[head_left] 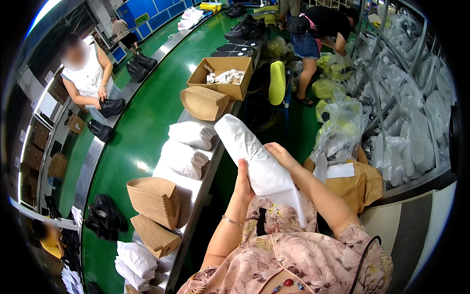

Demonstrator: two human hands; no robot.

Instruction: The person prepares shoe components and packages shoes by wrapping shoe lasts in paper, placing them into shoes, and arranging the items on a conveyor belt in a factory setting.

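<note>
While the white parcel (258, 159) hangs between both hands over the lap, nothing beneath supports it. It lies slantwise, just right of the tabletop (196, 195), its far end near the tan card piece (204, 103). Contents hidden.

Left grip (243, 185): partly closed, cupped against the parcel's left side, thumb upright on the paper, fingers mostly out of sight. Right grip (280, 157): half curled, bracing the other side. How hard either presses, cannot tell.

Main risk, as I judge it: slipping. The paper looks smooth and creased; if one side eases off, the weight could swing and the parcel slide down toward the floral top (308, 245).

Second: unwrapping. A loose paper tail (299, 208) trails at the near end. Caught under a forearm or pulled, it could tear or let the wrap open.

Third: crowding. Two white bundles (183, 159) lie close together on the tabletop, card stack (154, 200) just nearer. Setting the parcel down carelessly among them might nudge a bundle over the edge or topple the cards, which are nested and seem light. The open carton (220, 81) stands beyond; a wide swing of the far end could knock the card piece beside it.
</note>
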